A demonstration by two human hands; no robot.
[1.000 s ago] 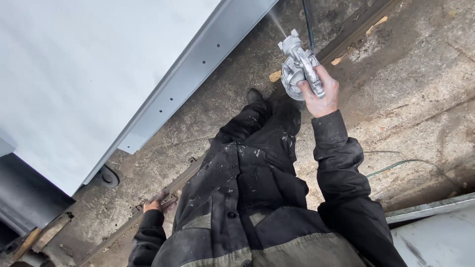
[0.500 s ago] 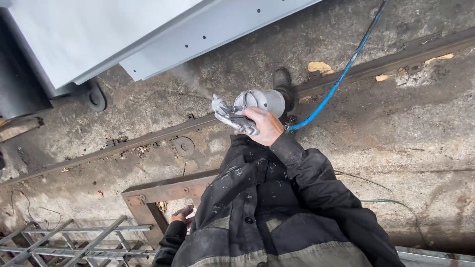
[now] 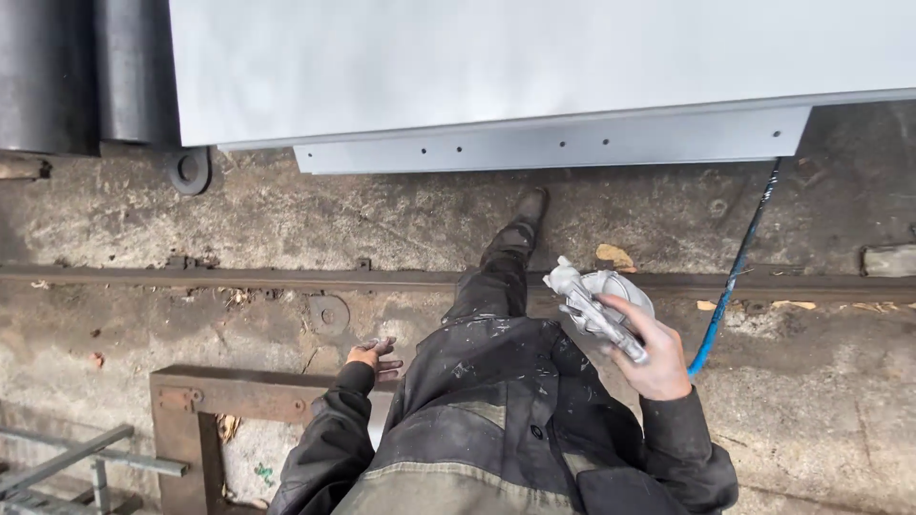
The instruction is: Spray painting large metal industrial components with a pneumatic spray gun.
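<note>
Paint-coated silver spray gun (image 3: pixel 593 310) sits gripped in your right hand (image 3: pixel 652 358), held at chest height over the rusty steel rail (image 3: pixel 239 278), a blue hose (image 3: pixel 735 272) trailing behind it. Your left hand (image 3: pixel 375 356) hangs low and loosely open, empty, above the rusty steel frame (image 3: pixel 205 396). Since a moment ago your view has swung, and the pale grey painted panel (image 3: pixel 534 67) now fills the top edge.

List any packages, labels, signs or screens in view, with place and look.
None in view. The right hand holds a paint-caked spray gun; the left hand hangs empty by a rusty frame. A plain grey panel fills the top.
</note>
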